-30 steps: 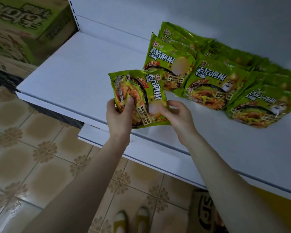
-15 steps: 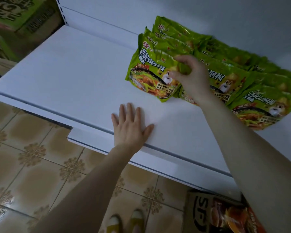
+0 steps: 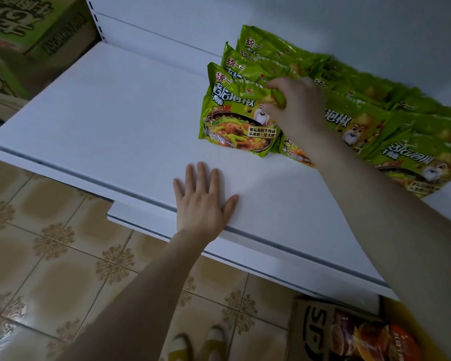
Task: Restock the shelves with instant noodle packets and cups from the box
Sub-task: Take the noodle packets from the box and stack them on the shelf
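left hand (image 3: pixel 203 201) flat on shelf (image 3: pixel 115 113) | right hand (image 3: pixel 297 105) pinches packet (image 3: pixel 232 118) | box (image 3: pixel 310 332): orange packs (image 3: pixel 370 340)

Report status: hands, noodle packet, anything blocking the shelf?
Left hand flat on the shelf edge, open. Right hand pinches the front noodle packet, which leans on the row behind. Nothing blocking seen.

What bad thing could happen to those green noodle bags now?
1. The front green plastic noodle packet leans against the green packets behind it, and the right hand pinches its top corner. If it is let go carelessly, it might slide flat on the smooth white shelf.
2. A hard pinch could crack the noodles inside.
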### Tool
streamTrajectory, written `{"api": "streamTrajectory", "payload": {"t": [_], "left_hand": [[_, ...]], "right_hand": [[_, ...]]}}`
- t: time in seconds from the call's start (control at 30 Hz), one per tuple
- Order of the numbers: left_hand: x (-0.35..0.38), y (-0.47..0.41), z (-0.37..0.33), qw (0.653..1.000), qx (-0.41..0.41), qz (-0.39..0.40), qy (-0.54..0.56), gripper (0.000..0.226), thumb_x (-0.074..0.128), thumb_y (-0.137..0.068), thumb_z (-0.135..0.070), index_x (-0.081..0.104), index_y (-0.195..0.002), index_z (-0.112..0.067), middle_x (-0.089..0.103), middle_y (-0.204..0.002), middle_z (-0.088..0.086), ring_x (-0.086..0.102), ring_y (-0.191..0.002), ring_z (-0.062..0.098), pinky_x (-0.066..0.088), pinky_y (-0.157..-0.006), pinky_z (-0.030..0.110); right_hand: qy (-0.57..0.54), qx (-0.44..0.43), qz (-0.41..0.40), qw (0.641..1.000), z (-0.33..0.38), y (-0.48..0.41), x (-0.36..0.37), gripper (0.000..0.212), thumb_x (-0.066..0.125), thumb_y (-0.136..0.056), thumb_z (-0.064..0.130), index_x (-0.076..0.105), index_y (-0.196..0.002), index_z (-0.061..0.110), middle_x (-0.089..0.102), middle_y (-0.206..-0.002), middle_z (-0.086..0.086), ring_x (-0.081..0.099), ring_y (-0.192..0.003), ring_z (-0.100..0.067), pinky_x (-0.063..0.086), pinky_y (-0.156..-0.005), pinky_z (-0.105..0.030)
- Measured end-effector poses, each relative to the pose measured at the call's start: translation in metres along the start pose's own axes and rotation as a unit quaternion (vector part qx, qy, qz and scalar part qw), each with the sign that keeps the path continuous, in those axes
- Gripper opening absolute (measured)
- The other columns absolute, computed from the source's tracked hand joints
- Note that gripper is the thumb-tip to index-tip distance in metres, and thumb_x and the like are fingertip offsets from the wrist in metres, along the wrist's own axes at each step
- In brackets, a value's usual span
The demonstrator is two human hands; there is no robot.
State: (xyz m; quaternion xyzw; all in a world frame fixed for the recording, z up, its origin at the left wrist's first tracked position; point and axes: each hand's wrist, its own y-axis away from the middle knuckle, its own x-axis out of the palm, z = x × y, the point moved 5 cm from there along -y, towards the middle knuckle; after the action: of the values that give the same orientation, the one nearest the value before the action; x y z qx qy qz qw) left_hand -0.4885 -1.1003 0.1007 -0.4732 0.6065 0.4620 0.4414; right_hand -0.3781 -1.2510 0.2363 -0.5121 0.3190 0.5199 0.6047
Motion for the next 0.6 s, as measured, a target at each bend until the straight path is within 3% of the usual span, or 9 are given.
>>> {"api": "streamTrajectory", "payload": {"t": [0.27, 0.47, 0.6], "left_hand": [[-0.0006, 0.0008, -0.0004, 1.000, 0.005, -0.004, 0.000, 0.070, 0.013, -0.092, -0.059, 0.011, -0.147, -0.016, 0.001, -0.156, 0.013, -0.006, -0.143, 0.034, 0.003, -0.112, 0.053], [0.0013, 0.0005, 0.0008, 1.000, 0.002, -0.008, -0.003, 0.078, 0.000, -0.087, -0.064, 0.011, -0.148, -0.017, 0.001, -0.157, 0.014, -0.005, -0.143, 0.035, 0.003, -0.112, 0.053], [0.0018, 0.0000, 0.0003, 1.000, -0.001, -0.006, 0.004, 0.071, 0.013, -0.092, -0.060, 0.011, -0.148, -0.017, 0.000, -0.157, 0.013, -0.006, -0.143, 0.034, 0.002, -0.112, 0.053]], "right_hand": [[0.012, 0.000, -0.043, 0.999, -0.0024, 0.0017, 0.0071, 0.045, 0.052, -0.087, 0.049, 0.059, -0.121, 0.021, 0.059, -0.124, -0.005, 0.042, -0.122, -0.027, 0.030, -0.102, -0.040], [-0.034, 0.055, -0.075, 0.995, -0.0022, -0.0022, 0.0036, 0.034, 0.054, -0.088, 0.042, 0.066, -0.108, 0.018, 0.066, -0.113, -0.001, 0.047, -0.117, -0.023, 0.030, -0.104, -0.040], [-0.037, 0.073, -0.088, 0.993, -0.0037, -0.0006, 0.0030, 0.030, 0.055, -0.088, 0.039, 0.068, -0.102, 0.016, 0.067, -0.108, -0.003, 0.048, -0.114, -0.023, 0.029, -0.103, -0.039]]}}
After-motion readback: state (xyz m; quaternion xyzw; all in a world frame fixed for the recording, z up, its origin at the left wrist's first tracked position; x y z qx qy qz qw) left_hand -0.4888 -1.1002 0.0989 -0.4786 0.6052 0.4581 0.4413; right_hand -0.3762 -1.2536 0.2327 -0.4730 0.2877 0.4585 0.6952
